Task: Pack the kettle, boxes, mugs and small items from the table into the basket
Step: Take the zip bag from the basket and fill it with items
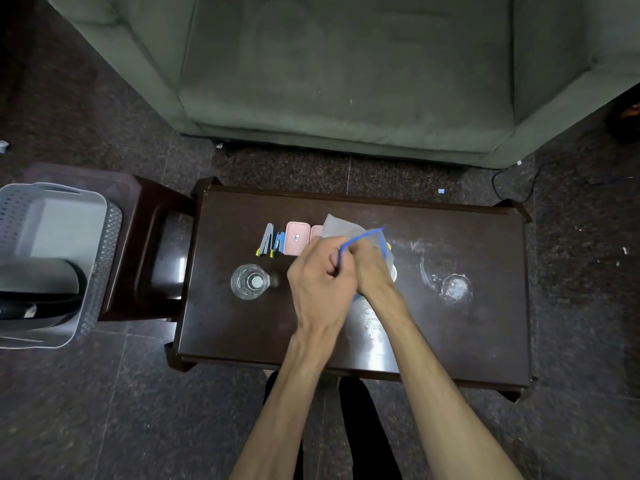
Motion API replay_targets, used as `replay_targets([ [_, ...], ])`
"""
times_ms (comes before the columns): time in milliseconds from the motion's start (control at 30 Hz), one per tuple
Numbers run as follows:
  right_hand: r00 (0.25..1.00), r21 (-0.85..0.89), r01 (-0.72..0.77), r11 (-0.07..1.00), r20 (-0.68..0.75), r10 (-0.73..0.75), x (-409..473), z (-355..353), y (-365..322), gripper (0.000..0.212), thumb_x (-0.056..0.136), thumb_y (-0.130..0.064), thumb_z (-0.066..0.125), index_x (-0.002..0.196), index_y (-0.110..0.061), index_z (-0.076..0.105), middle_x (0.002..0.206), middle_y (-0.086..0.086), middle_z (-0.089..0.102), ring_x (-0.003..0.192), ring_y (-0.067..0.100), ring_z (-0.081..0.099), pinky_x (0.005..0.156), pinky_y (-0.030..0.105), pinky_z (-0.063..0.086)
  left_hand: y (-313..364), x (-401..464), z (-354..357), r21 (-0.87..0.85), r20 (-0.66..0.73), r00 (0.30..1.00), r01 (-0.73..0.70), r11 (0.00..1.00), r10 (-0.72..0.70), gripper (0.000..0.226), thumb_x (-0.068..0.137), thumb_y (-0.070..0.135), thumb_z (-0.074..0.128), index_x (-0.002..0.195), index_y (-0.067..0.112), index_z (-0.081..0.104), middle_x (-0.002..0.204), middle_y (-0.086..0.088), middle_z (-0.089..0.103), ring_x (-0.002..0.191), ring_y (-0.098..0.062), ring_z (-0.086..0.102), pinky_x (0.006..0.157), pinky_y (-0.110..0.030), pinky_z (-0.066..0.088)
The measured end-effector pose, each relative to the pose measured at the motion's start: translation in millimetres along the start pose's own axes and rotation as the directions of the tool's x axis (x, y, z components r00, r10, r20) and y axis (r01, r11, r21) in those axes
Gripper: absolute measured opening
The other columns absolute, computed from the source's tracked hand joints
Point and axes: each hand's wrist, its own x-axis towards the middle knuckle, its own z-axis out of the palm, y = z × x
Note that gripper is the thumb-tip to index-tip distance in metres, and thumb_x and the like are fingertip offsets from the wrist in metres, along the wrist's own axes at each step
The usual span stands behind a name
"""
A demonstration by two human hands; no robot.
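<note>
A clear zip bag [349, 233] with a blue seal is gripped by both the left hand [320, 275] and right hand [372, 268] at desk [450, 341] centre. The glass [250, 281] at nine o'clock could be knocked over if the bag is swung toward the basket [104, 237] at the far nine o'clock.

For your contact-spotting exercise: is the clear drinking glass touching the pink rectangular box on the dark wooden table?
Apart. The head view shows bare tabletop between the clear drinking glass and the pink rectangular box.
</note>
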Motion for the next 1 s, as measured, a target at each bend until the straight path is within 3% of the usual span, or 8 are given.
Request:
replay_targets([
  [100, 0.997, -0.080, -0.018, 0.997, -0.081, 0.011, 6, 3, -2, 0.022, 0.094, -0.027, 0.056, 0.086, -0.011, 0.069, 0.092, 0.012, 0.073, 0.087, 0.032, 0.065, 0.065, 0.028, 0.046, -11, 23, -8, 0.033, -0.051, 0.999, 0.021, 0.999, -0.020, 0.021, 0.078, -0.008, 0.068, 0.085, 0.008, 0.079, 0.066, 0.004, 0.058, 0.057, -0.012, 0.047, 0.057, -0.031, 0.046],
  [200, 0.981, -0.028, 0.096, 0.995, -0.165, -0.099, -11, -6, -8, 0.028, 0.090, -0.030, 0.058, 0.073, -0.009, 0.066, 0.069, 0.010, 0.073, 0.072, 0.033, 0.070, 0.066, 0.041, 0.058, -20, 39, -19, 0.055, -0.068, 0.998, 0.022, 0.998, -0.018, 0.019, 0.080, -0.003, 0.067, 0.088, 0.009, 0.079, 0.067, -0.004, 0.063, 0.057, -0.020, 0.052, 0.060, -0.036, 0.049],
  [367, 0.981, 0.517, 0.157, 0.842, -0.177, -0.075, -29, -22, -11, 0.019, 0.092, -0.002, 0.070, 0.088, -0.020, 0.078, 0.068, 0.011, 0.075, 0.051, 0.016, 0.057, 0.050, 0.029, 0.048, -23, 56, -34, 0.043, -0.102, 0.995, 0.003, 0.999, 0.002, 0.019, 0.081, -0.005, 0.066, 0.088, 0.008, 0.079, 0.068, -0.005, 0.063, 0.058, -0.021, 0.053, 0.059, -0.036, 0.048],
  [433, 0.983, 0.592, 0.139, 0.794, -0.183, -0.036, -30, -25, -6, 0.015, 0.089, 0.004, 0.070, 0.092, -0.009, 0.077, 0.071, 0.016, 0.071, 0.057, 0.017, 0.058, 0.047, 0.026, 0.048, -29, 64, -41, 0.053, -0.124, 0.992, 0.001, 0.999, 0.005, 0.017, 0.082, -0.003, 0.067, 0.089, 0.007, 0.078, 0.070, -0.005, 0.064, 0.059, -0.024, 0.056, 0.060, -0.040, 0.050],
  [533, 0.984, 0.634, 0.058, 0.771, -0.165, 0.062, -20, -19, 8, 0.013, 0.086, 0.007, 0.070, 0.093, -0.004, 0.073, 0.079, 0.001, 0.073, 0.065, 0.009, 0.068, 0.054, 0.023, 0.057, -39, 75, -51, 0.050, -0.153, 0.988, 0.028, 0.998, -0.020, 0.014, 0.085, 0.000, 0.069, 0.090, 0.008, 0.078, 0.073, -0.004, 0.067, 0.062, -0.022, 0.059, 0.062, -0.043, 0.052],
  [633, 0.972, 0.567, -0.026, 0.823, -0.177, 0.153, 0, 4, 27, 0.017, 0.085, 0.003, 0.069, 0.098, -0.008, 0.073, 0.079, -0.001, 0.074, 0.064, 0.010, 0.069, 0.056, 0.031, 0.061, -49, 85, -62, 0.026, -0.167, 0.984, 0.060, 0.998, -0.054, 0.014, 0.085, 0.002, 0.068, 0.092, 0.009, 0.078, 0.077, -0.004, 0.069, 0.064, -0.022, 0.062, 0.066, -0.045, 0.054],
  [800, 0.957, 0.201, -0.129, 0.971, -0.231, 0.175, 36, 55, 56, 0.027, 0.072, -0.020, 0.055, 0.087, -0.023, 0.078, 0.080, 0.006, 0.076, 0.074, 0.030, 0.073, 0.071, 0.040, 0.063, -68, 94, -78, 0.024, -0.198, 0.972, 0.137, 0.990, -0.130, 0.012, 0.087, 0.009, 0.069, 0.096, 0.010, 0.077, 0.084, -0.002, 0.072, 0.068, -0.020, 0.065, 0.070, -0.045, 0.057],
  [1000, 0.940, 0.080, -0.170, 0.982, -0.286, 0.186, 61, 108, 62, 0.020, 0.077, -0.011, 0.066, 0.093, -0.017, 0.078, 0.078, 0.001, 0.074, 0.081, 0.027, 0.071, 0.070, 0.028, 0.050, -83, 96, -90, -0.013, -0.188, 0.955, 0.231, 0.973, -0.230, 0.013, 0.086, 0.011, 0.071, 0.096, 0.016, 0.076, 0.086, 0.002, 0.071, 0.067, -0.008, 0.060, 0.071, -0.040, 0.057],
])
